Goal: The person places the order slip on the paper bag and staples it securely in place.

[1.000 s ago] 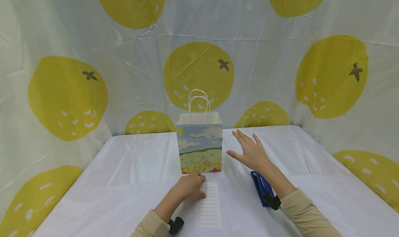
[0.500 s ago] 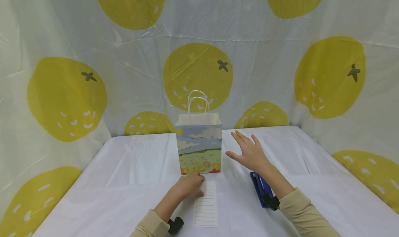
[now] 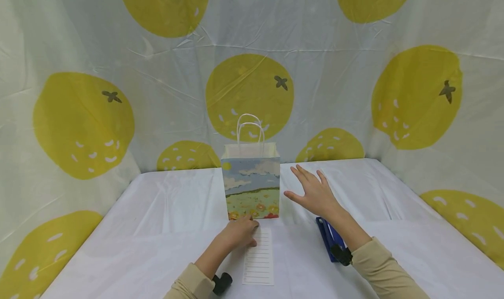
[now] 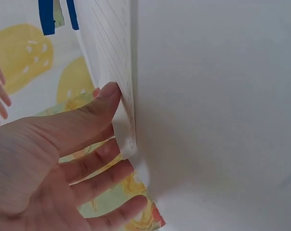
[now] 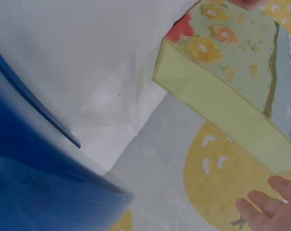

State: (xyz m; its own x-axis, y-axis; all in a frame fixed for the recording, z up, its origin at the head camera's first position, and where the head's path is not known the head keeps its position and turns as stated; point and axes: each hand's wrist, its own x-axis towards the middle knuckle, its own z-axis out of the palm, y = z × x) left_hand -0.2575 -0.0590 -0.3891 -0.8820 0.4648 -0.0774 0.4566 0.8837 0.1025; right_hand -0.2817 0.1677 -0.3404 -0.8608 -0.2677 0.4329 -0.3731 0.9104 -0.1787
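My left hand (image 3: 239, 233) pinches a narrow white checklist paper (image 3: 260, 264) at its far left corner. In the left wrist view the thumb lies on the lined face of the paper (image 4: 117, 53), with the fingers at its far end. Just beyond them stands a paper gift bag (image 3: 252, 185), upright, painted with clouds and flowers, its two white handles raised. My right hand (image 3: 315, 194) hovers to the right of the bag with fingers spread, holding nothing. Beneath the right wrist lies a long blue stapler-like object (image 3: 327, 242), partly covered by the arm.
A white cloth (image 3: 177, 203) covers the table. Behind it and at both sides hangs a white curtain (image 3: 169, 93) with big yellow fruit prints. In the right wrist view the blue object (image 5: 49, 159) fills the lower left, close to the camera.
The checklist paper has slid slightly left and away from the person under my left hand, turning a little straighter. My right hand, the bag and the blue object have stayed nearly still.
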